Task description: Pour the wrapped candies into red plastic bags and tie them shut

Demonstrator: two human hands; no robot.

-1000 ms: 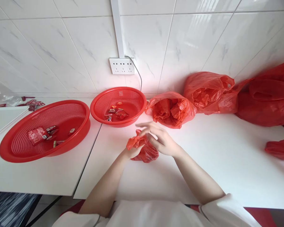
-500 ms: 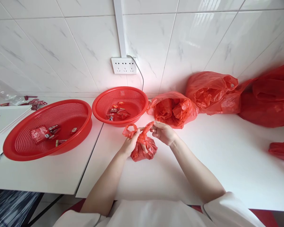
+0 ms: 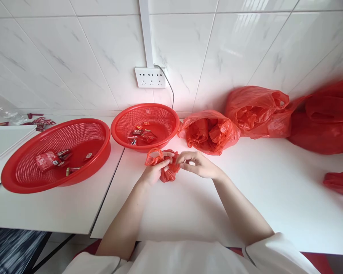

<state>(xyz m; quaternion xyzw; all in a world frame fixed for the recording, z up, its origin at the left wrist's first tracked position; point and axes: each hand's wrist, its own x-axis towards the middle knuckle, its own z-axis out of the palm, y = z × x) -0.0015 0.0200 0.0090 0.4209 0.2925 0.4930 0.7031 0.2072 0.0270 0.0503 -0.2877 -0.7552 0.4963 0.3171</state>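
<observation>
While curled, left hand (image 3: 154, 173) around bag (image 3: 168, 175).

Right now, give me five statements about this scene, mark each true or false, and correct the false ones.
1. The left hand holds a small red bag. True.
2. The right hand is inside the larger basket. False: it is at the small red bag.
3. A patterned packet lies in the larger basket. True.
4. The smaller basket has nothing in it. False: several small wrapped pieces lie in it.
5. The white socket panel is on the tiled wall. True.
</observation>
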